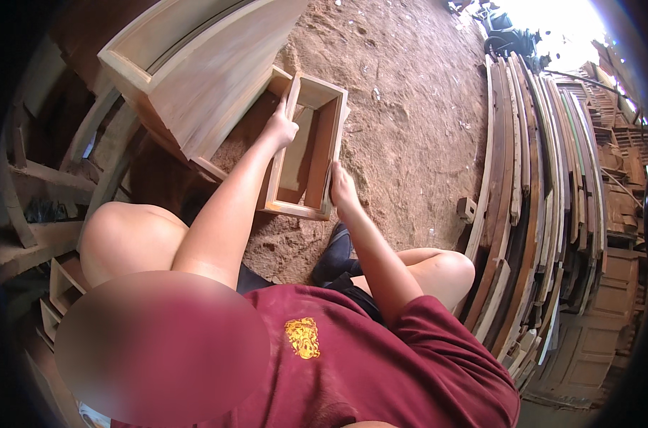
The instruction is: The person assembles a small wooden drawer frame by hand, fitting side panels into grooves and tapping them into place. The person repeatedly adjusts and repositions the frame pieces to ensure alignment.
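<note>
Box (323,139), wooden and drawer-like, beside the wooden cabinet (217,82): we judge a steadying step, our left hand (278,130) clasping one edge, our right hand (343,191) flat alongside, the next move calling for balanced support.

A woodworking workshop: stacked planks (538,185), bare-wood cabinet (206,89), seemingly door panels (596,349).
</note>
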A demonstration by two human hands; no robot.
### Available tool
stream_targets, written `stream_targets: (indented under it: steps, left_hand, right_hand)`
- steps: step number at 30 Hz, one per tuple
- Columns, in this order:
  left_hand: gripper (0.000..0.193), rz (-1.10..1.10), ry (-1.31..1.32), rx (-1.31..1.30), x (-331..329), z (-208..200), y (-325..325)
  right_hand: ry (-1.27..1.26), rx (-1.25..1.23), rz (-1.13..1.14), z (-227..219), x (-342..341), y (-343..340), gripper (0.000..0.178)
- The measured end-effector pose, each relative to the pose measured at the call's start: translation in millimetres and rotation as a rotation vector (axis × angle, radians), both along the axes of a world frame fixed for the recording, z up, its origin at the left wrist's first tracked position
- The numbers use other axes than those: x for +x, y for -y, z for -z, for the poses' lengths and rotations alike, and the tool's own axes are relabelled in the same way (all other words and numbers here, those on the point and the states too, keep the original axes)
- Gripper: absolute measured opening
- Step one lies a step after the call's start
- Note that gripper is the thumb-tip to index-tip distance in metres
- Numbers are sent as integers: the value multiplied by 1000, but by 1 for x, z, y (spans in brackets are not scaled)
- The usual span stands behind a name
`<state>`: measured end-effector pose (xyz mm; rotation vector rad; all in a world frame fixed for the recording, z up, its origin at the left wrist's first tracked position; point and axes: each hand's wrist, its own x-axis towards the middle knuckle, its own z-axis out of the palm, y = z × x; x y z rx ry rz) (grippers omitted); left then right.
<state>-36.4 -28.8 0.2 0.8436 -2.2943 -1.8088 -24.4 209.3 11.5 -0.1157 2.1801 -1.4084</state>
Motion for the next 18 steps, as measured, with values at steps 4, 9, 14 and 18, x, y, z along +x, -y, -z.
stream_targets:
  steps: [4, 9, 14, 18]
  left_hand:
    - [97, 29, -12, 12, -4, 0, -5]
    - [97, 34, -16, -2, -5, -2, -6]
    - [97, 16, 0, 1, 1, -2, -1]
    - [97, 0, 38, 17, 4, -9, -3]
  right_hand:
    - [23, 19, 112, -11, -63, 31, 60]
    - [56, 38, 114, -5, -72, 27, 55]
    - [-108, 3, 36, 8, 1, -4, 57]
    - [-32, 42, 27, 0, -12, 6, 57]
